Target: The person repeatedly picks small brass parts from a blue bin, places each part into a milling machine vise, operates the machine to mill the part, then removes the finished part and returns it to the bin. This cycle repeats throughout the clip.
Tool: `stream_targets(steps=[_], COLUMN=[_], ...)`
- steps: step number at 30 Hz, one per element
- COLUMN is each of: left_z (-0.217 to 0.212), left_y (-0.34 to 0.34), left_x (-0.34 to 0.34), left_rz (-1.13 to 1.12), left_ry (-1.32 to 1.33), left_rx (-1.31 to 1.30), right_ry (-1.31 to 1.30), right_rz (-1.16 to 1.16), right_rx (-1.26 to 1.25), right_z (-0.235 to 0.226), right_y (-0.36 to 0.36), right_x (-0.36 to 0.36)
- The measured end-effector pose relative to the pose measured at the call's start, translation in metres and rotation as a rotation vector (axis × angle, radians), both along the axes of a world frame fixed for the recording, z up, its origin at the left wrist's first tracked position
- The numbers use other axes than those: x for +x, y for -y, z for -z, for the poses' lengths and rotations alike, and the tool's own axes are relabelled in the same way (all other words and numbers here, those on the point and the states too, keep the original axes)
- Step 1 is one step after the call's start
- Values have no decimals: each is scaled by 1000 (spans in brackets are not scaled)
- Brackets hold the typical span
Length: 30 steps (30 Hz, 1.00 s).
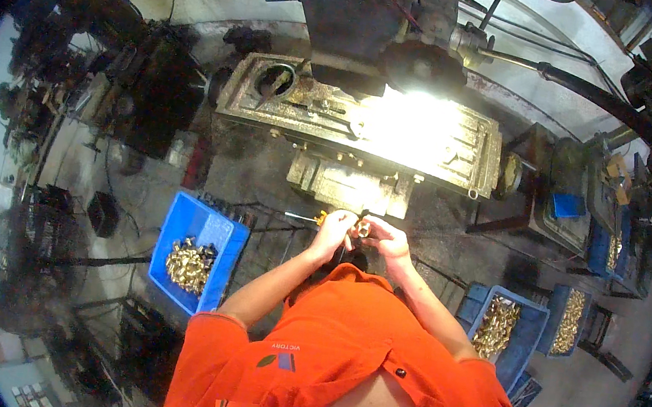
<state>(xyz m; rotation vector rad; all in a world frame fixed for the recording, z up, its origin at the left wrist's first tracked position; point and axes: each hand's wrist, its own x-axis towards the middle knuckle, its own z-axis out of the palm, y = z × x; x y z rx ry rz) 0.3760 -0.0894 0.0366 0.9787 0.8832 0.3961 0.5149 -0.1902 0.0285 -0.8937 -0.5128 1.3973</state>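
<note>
In front of my chest, just short of the machine, both hands are close together. My left hand point(332, 233) is closed round a screwdriver point(321, 218) with a yellow handle; its thin metal shaft points to the left. My right hand point(388, 240) pinches a small brass fitting point(363, 229) with a round opening, close to the left fingertips. Whether the left fingers also touch the fitting I cannot tell. Something small and dark shows just above it, too unclear to name.
Ahead stands a milling machine with a long metal table point(316, 114), brightly lit by a lamp. A blue bin point(223, 272) of brass parts is at my left. Two more blue bins point(528, 339) of brass parts stand at my right. A fan point(31, 254) is far left.
</note>
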Motion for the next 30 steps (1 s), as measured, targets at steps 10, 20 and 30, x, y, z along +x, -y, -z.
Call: stream_targets(steps=[10,20,30], left_z=[-38,-36,-12], left_y=[0,-88,-189], left_x=[7,33,95], left_rz=[301,237,146], left_ry=[-346,-326,-497], left_rx=[1122,1240,1236], right_ry=[92,514,423], right_rz=[120,322,510], right_rx=[-34,-227,-514], right_z=[-3,-19,15], right_y=[-13,-11,99], right_x=[-2,20,23])
